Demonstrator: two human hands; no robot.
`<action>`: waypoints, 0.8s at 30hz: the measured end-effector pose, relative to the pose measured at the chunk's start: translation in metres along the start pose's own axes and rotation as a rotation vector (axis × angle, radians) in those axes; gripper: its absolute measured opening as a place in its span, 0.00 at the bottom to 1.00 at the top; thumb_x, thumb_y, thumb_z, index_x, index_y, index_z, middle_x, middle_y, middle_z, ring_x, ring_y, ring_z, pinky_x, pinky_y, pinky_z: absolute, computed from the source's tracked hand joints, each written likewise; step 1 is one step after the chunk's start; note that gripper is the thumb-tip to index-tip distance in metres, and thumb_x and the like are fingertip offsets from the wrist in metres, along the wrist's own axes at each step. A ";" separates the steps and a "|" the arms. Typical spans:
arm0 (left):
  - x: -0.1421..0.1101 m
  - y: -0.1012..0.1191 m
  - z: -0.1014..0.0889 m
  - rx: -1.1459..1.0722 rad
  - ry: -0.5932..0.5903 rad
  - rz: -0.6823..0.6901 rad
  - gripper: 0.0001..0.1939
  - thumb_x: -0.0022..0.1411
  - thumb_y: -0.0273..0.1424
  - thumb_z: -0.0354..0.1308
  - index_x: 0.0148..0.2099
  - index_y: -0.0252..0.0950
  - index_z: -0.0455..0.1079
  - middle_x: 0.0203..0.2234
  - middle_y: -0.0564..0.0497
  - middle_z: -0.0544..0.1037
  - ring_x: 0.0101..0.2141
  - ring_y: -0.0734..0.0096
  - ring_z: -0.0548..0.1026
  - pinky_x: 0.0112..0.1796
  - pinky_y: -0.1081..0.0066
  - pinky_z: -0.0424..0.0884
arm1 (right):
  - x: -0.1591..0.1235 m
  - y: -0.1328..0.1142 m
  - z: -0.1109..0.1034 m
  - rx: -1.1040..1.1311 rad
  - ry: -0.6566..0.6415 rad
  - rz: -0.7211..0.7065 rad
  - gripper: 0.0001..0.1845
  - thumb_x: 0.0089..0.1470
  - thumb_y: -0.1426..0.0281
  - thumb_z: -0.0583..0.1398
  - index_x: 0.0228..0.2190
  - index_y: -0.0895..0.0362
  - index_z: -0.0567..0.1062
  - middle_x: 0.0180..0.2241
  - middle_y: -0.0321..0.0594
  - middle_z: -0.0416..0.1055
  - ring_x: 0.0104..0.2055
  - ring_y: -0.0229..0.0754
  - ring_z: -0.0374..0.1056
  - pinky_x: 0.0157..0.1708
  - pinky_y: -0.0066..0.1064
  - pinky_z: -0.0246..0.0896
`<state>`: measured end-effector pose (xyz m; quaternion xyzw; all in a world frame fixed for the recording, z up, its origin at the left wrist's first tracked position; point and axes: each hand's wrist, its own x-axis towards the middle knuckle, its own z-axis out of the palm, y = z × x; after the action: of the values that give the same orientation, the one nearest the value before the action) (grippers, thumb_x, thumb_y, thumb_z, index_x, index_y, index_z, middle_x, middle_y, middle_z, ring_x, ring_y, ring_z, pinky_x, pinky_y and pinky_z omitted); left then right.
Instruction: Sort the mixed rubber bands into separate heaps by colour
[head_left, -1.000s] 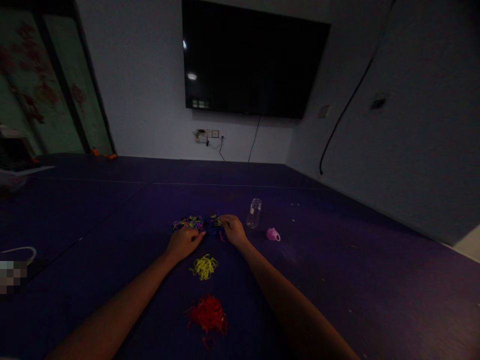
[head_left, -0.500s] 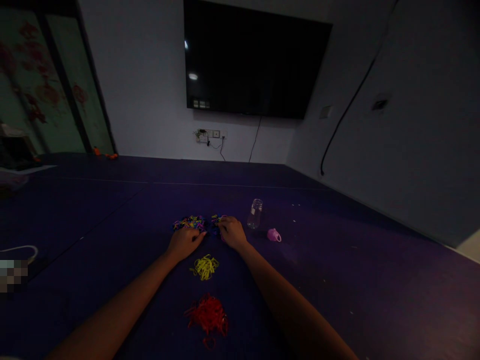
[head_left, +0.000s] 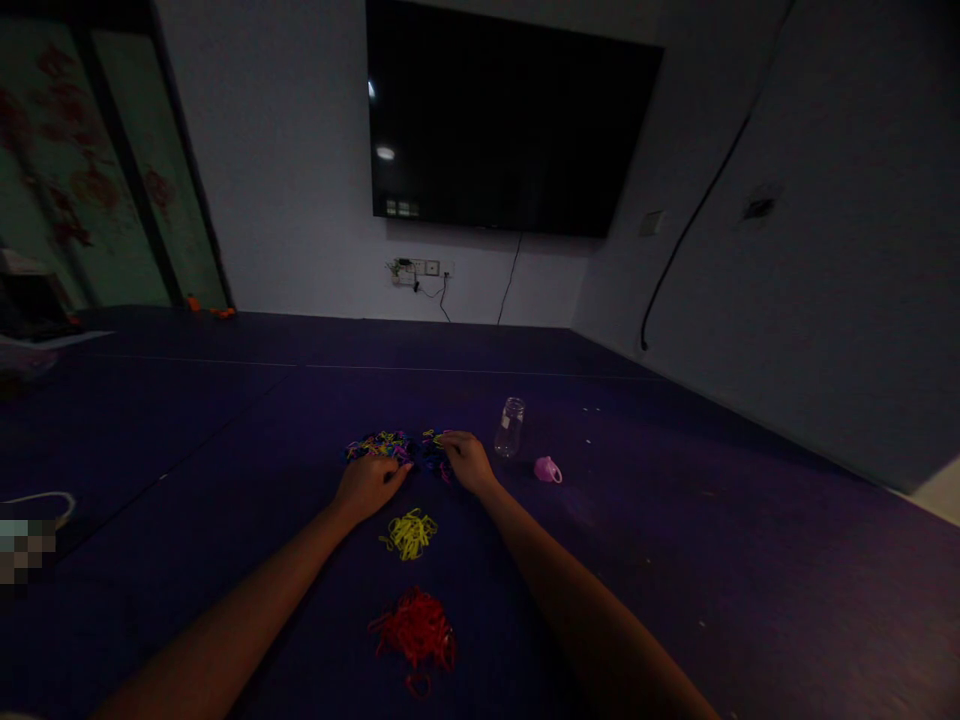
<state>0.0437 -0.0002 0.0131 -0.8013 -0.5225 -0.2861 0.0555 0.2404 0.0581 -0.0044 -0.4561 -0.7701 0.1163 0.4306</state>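
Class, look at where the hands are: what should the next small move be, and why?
Probably the right hand should draw some yellow from the smaller mixed clump onto the yellow pile. The hand is at that clump, yellow shows among its colours, and the yellow pile and red pile lie apart.

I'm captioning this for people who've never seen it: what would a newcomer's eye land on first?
Probably the bright red pile of thin strands at bottom centre, with a smaller yellow pile just beyond it. Past those, the left hand and right hand are at multicoloured strands. The large dark television stands out too, high on the pale far wall.
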 end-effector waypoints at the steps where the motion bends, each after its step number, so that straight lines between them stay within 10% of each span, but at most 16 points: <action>1: 0.000 0.000 0.000 0.003 -0.001 0.001 0.27 0.63 0.43 0.43 0.16 0.37 0.63 0.13 0.52 0.68 0.19 0.71 0.65 0.23 0.72 0.50 | 0.000 0.001 0.000 0.044 0.027 0.017 0.14 0.55 0.73 0.52 0.32 0.56 0.79 0.37 0.41 0.76 0.44 0.40 0.69 0.47 0.30 0.60; 16: 0.000 -0.002 0.000 -0.008 0.040 0.047 0.23 0.63 0.39 0.46 0.18 0.37 0.66 0.14 0.53 0.71 0.19 0.71 0.69 0.21 0.73 0.54 | -0.001 -0.002 -0.002 0.226 0.114 0.102 0.15 0.53 0.72 0.53 0.29 0.55 0.80 0.32 0.38 0.77 0.39 0.42 0.72 0.42 0.31 0.64; 24: 0.001 -0.009 0.008 -0.153 0.128 0.097 0.15 0.61 0.38 0.52 0.47 0.40 0.71 0.41 0.48 0.78 0.41 0.64 0.75 0.41 0.66 0.69 | -0.003 -0.018 0.010 0.391 -0.045 -0.031 0.14 0.49 0.74 0.53 0.27 0.55 0.80 0.32 0.39 0.77 0.36 0.40 0.71 0.37 0.30 0.65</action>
<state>0.0389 0.0077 0.0048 -0.8075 -0.4553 -0.3727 0.0414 0.2229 0.0480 -0.0018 -0.3492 -0.7493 0.2669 0.4955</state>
